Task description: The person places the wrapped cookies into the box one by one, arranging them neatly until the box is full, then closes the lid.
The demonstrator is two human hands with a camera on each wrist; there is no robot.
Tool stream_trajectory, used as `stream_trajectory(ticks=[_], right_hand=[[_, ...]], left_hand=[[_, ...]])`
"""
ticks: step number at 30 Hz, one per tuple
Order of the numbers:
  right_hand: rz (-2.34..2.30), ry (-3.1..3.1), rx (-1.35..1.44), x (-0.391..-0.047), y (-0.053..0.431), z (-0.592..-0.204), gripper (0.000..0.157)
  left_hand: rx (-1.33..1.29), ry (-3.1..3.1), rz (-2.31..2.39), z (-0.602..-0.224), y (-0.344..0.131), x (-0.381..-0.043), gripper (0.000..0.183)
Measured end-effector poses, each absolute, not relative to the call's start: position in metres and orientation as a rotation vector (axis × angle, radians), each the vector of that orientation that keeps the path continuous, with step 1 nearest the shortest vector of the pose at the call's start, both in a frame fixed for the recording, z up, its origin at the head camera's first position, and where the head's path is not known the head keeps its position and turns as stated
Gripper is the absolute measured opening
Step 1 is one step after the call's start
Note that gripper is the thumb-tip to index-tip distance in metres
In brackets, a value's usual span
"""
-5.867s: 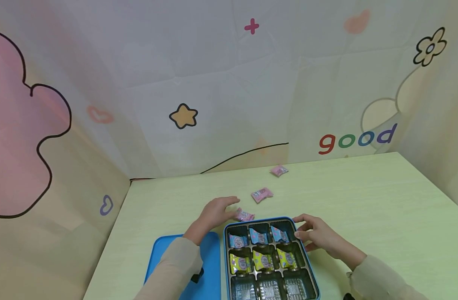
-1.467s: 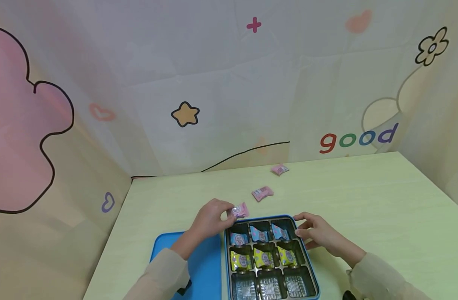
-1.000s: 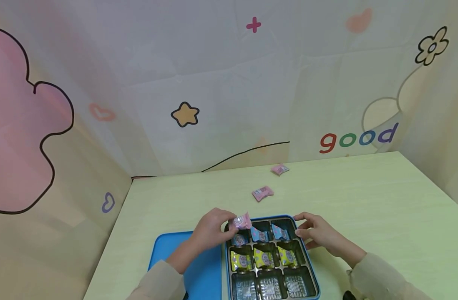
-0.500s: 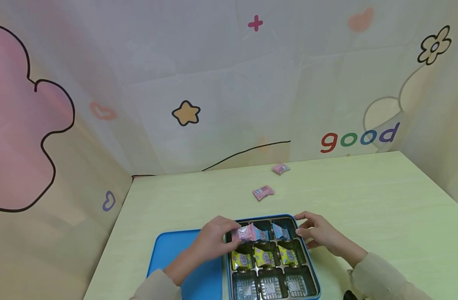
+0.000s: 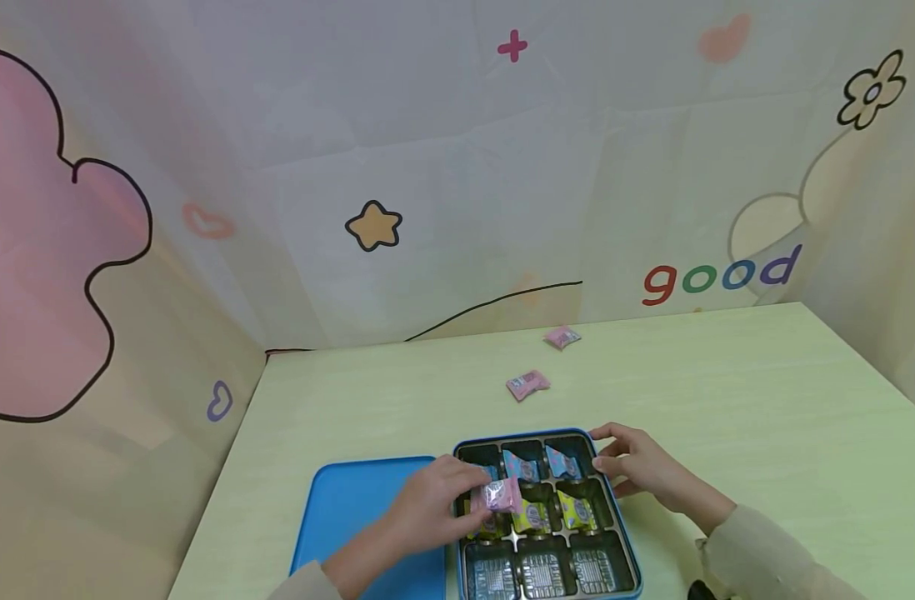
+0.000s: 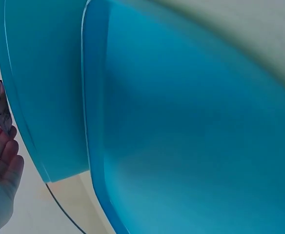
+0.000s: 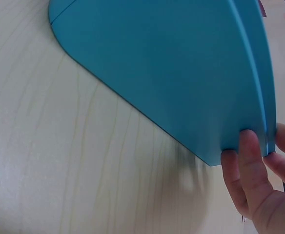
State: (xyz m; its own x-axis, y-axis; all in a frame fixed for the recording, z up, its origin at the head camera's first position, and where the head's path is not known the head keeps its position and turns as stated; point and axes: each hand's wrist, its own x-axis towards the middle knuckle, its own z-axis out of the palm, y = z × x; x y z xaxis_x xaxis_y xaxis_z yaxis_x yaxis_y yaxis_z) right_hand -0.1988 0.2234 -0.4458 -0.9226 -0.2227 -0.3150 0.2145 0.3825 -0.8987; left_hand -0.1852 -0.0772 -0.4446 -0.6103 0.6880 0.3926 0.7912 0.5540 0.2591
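Observation:
My left hand (image 5: pixel 431 504) pinches a pink wrapped candy (image 5: pixel 502 496) between thumb and fingertips, above the left of the middle row in a blue-rimmed box (image 5: pixel 545 575). The candy (image 6: pixel 2 109) shows at the left edge of the left wrist view. Blue candies (image 5: pixel 521 467) lie in the back row and yellow candies (image 5: pixel 532 517) in the middle row; my hand partly covers the leftmost ones. Nothing lies in the front row's compartments. My right hand (image 5: pixel 648 467) holds the box's far right corner, with fingers against its outer wall (image 7: pixel 181 87) in the right wrist view.
A blue lid (image 5: pixel 352 492) lies left of the box, under my left forearm. Two more pink candies, a nearer one (image 5: pixel 528 385) and a farther one (image 5: pixel 562 337), lie on the pale table (image 5: pixel 727 400) behind the box. A printed cloth (image 5: pixel 457 183) hangs behind the table.
My left hand has picked up the nearest pink candy from behind the box and carried it toward me, over the back row to the middle row. My right hand stays at the corner.

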Motion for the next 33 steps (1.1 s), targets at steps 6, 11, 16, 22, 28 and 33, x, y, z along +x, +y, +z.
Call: stream_trajectory(ticks=[6, 11, 16, 22, 28, 33], right_hand=[[-1.553, 2.267, 0.008, -0.198, 0.223, -0.445, 0.042], [-1.554, 2.267, 0.009, -0.199, 0.223, -0.444, 0.042], [-1.557, 2.263, -0.010, -0.198, 0.224, -0.445, 0.043], [-1.555, 2.264, -0.009, -0.199, 0.224, -0.444, 0.043], [-1.556, 2.263, -0.010, -0.198, 0.224, -0.445, 0.043], [-1.558, 2.264, -0.012, -0.198, 0.224, -0.445, 0.043]], left_hand=[[-1.268, -2.490, -0.603, -0.449, -0.079, -0.180, 0.025], [-1.290, -2.497, -0.597, -0.448, -0.081, -0.172, 0.024], [-1.325, -2.541, -0.629, -0.448, -0.083, -0.161, 0.024], [-1.367, -2.538, -0.646, -0.453, -0.086, -0.153, 0.026], [-1.391, -2.493, -0.655, -0.455, -0.089, -0.149, 0.026], [-1.439, -2.475, -0.640, -0.456, -0.091, -0.146, 0.027]])
